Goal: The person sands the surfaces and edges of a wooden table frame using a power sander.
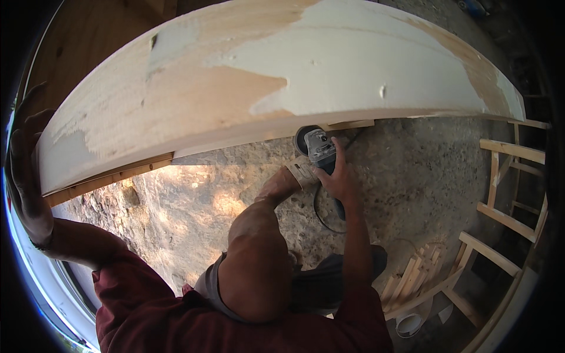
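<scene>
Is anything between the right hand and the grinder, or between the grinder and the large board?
Nothing visible: the right hand grips the grinder directly, and its disc is close by the large board; contact is unclear.
</scene>
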Demonstrator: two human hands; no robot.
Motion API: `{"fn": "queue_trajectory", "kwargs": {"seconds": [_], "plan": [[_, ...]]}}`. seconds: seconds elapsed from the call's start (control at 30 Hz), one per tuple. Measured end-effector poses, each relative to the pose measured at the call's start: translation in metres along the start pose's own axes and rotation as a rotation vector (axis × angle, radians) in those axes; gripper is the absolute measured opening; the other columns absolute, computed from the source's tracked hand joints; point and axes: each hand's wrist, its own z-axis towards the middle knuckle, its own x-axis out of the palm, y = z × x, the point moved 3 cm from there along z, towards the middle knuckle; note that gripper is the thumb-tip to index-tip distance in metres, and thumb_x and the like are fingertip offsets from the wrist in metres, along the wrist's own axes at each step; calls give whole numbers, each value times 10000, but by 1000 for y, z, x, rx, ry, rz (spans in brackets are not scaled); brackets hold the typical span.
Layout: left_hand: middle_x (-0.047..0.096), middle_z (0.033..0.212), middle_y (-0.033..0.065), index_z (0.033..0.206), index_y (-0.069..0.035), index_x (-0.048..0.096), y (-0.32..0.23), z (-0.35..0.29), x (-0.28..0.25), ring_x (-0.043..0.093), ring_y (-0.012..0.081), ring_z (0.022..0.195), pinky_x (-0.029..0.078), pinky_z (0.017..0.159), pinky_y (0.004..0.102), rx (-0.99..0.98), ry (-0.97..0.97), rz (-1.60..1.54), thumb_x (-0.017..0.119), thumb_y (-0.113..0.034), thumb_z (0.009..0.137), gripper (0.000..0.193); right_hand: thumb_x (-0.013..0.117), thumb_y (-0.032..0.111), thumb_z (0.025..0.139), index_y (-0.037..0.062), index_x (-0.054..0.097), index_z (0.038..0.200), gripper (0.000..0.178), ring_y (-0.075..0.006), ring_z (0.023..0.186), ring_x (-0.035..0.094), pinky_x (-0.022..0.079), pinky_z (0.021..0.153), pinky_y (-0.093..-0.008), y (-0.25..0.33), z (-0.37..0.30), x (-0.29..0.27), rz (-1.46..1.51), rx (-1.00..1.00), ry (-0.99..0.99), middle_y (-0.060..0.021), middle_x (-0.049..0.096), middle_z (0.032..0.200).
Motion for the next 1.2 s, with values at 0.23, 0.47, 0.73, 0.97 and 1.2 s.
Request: {"fn": "queue_trajectory", "kwargs": {"seconds": [0.23,0.47,0.73,0.97,1.2], "plan": [[695,1009,227,1215,103,634,-6,8,3,702,258,882,540,660,312,7,-6,8,184,-554,1072,808,806,216,833,120,272,1593,934,-383,1305,566,434,1100,-470,-31,5,0,127,-134,-120,-271,527,1446],[717,943,219,1231,108,629,-9,11,6,716,251,831,557,602,301,-1,-5,22,174,-589,1069,848,807,203,831,96,296,1584,916,-375,1362,515,412,1128,-455,-47,5,-25,38,-130,-129,-261,499,1473],[742,868,211,1249,114,623,-19,21,9,732,242,773,576,537,290,2,-9,41,162,-630,1065,895,805,262,822,124,292,1590,934,-404,1343,537,431,1105,-474,-64,6,-49,-2,-209,-204,-262,516,1466],[734,875,259,1271,140,590,-19,19,11,735,255,819,600,635,333,30,-46,34,146,-655,1051,937,807,253,825,112,298,1580,922,-366,1370,502,402,1129,-469,-94,14,-78,86,-92,-197,-238,477,1503],[623,1230,284,1197,94,611,-4,-3,-5,676,276,1023,502,854,344,-71,63,57,224,-456,1075,684,807,266,831,66,276,1577,937,-343,1408,440,351,1168,-454,-139,42,-125,92,-127,-339,-217,420,1533]]}}
